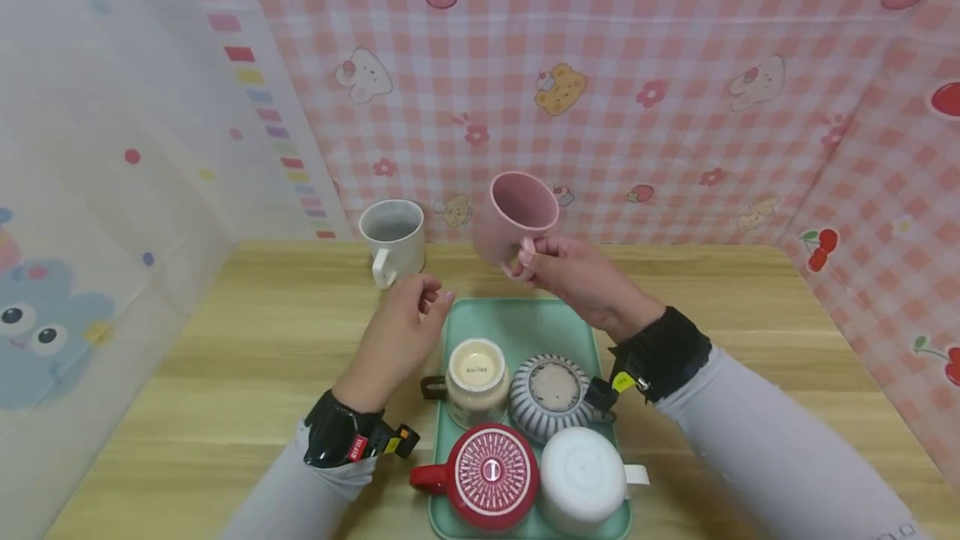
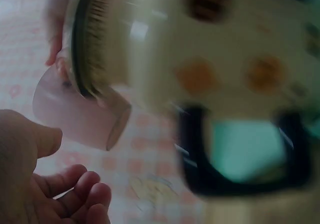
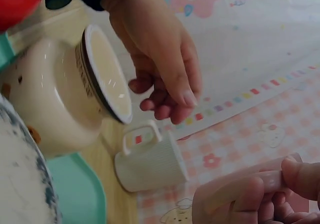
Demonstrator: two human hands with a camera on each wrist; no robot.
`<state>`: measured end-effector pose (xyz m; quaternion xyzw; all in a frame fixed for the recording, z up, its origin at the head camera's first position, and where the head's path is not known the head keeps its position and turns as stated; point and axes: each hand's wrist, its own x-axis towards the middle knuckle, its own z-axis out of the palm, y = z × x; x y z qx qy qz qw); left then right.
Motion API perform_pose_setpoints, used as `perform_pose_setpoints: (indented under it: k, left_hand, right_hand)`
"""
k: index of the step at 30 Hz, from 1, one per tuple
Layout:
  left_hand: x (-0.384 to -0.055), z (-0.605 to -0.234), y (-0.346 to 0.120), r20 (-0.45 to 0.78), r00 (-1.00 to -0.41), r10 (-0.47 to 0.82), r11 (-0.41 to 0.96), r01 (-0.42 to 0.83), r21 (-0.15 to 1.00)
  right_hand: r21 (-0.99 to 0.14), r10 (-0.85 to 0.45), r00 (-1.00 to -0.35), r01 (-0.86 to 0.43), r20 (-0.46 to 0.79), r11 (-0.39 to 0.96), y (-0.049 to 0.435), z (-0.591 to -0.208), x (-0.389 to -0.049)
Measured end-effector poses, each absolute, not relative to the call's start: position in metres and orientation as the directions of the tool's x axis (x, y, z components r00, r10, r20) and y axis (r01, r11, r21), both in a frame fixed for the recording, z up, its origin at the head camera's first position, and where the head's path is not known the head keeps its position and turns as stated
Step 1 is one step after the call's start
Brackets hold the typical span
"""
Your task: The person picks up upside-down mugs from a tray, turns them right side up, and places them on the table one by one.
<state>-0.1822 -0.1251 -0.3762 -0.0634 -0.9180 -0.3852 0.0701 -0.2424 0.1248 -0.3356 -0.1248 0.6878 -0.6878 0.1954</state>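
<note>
My right hand (image 1: 581, 277) grips a pink mug (image 1: 504, 227) by its handle, holding it mouth up and tilted above the far end of the green tray (image 1: 517, 315). The same mug (image 2: 75, 112) appears behind the left hand in the left wrist view. My left hand (image 1: 401, 336), fingers loosely bent and holding nothing, hovers left of the tray. Just beyond it a white mug (image 1: 397, 244) stands upright on the table, handle toward me. A cream mug (image 1: 474, 386) with a dark handle sits upside down on the tray, close to the left hand.
Also upside down on the tray are a grey striped cup (image 1: 551, 398), a red mug (image 1: 491, 477) and a white mug (image 1: 581, 477). The wooden table (image 1: 247, 382) meets a pink checked cloth (image 1: 652, 165) at the back.
</note>
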Motion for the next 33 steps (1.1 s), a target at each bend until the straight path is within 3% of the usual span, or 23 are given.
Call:
perform_pose_setpoints:
  k: [6,11,20,27,33]
  left_hand:
    - [-0.181,-0.402,-0.143,0.238,-0.966,0.099,0.862,0.203,0.464]
    - [-0.182,-0.413,-0.150,0.176,-0.974,0.141,0.910,0.198,0.364]
    - [-0.182,-0.417,-0.154,0.127,-0.976,0.179,0.911,0.213,0.354]
    - [-0.183,-0.420,-0.157,0.114,-0.979,0.171,0.914,0.201,0.353]
    - [-0.185,-0.422,-0.157,0.093,-0.981,0.171,0.913,0.194,0.359]
  right_hand:
    - [-0.981,-0.416,-0.888,0.176,-0.196,0.086,0.097,-0.343,-0.273]
    - [-0.962,-0.431,-0.860,0.256,-0.272,0.096,0.076,-0.355,-0.296]
    - [-0.945,-0.417,-0.848,0.298,-0.327,0.136,0.048,-0.378,-0.322]
    - [-0.932,-0.399,-0.848,0.267,-0.348,0.245,0.033,-0.390,-0.326]
    - [-0.921,-0.378,-0.844,0.305,-0.379,0.243,0.025,-0.394,-0.323]
